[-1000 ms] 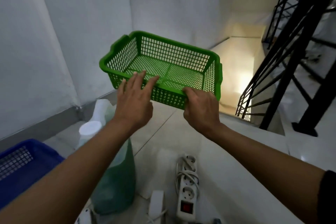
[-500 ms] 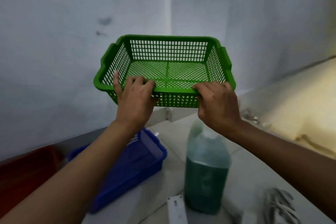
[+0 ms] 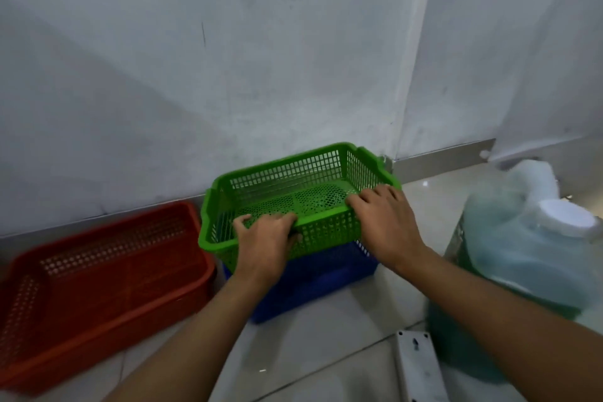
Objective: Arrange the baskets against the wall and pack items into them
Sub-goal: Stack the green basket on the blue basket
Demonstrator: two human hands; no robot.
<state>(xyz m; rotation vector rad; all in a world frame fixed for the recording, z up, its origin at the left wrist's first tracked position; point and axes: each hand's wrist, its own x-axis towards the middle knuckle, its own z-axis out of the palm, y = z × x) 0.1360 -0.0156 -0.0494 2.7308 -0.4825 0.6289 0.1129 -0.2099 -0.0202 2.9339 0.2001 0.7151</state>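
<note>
Green basket [image 3: 293, 196] lowered onto blue basket [image 3: 313, 284], both hands [image 3: 267, 238] gripping

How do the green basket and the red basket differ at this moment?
The green basket is gripped by the left hand and right hand; the red basket is untouched. Green sits over a blue basket, tilted; red lies on the floor. Both are perforated, empty and near the wall.

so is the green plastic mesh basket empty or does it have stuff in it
Empty: the green plastic mesh basket shows only its bare perforated floor inside. Both hands, left hand and right hand, grip its near rim.
</note>
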